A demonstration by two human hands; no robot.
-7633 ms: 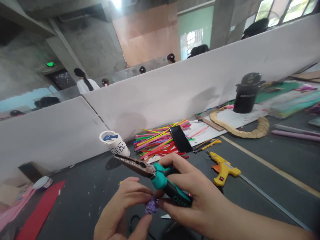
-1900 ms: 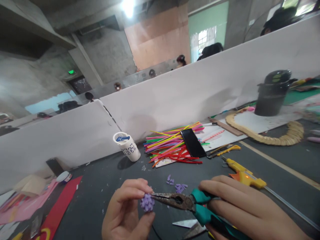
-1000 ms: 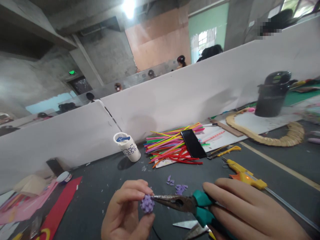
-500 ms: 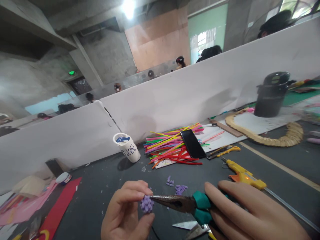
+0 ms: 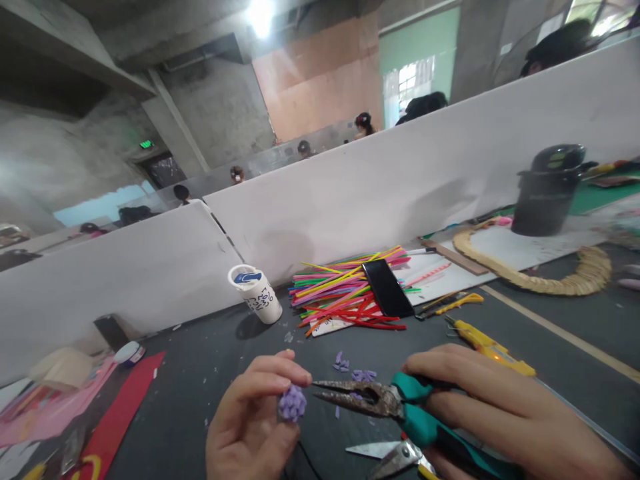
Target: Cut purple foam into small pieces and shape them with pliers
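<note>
Between its fingertips, my left hand (image 5: 253, 417) holds a small knobbly purple ball (image 5: 292, 403). My right hand (image 5: 480, 400) grips the teal handles of long-nose pliers (image 5: 383, 400). The plier jaws are parted, their tips just right of the ball, with nothing visible between them. Small purple pieces (image 5: 364, 375) lie on the dark table behind the pliers. Below the pliers is a pair of scissors (image 5: 395, 457), partly cut off by the frame's bottom edge.
A white cup (image 5: 256, 297), colourful strips (image 5: 333, 290) and a black phone (image 5: 387, 288) stand or lie behind my hands. A yellow glue gun (image 5: 493, 347) is close to my right hand. Red paper (image 5: 125, 413) lies left; a black bin (image 5: 545, 193) stands back right.
The plier jaws have opened and their tips have come away from the purple ball, slightly to the right. My left hand still holds the ball, which looks slightly turned.
</note>
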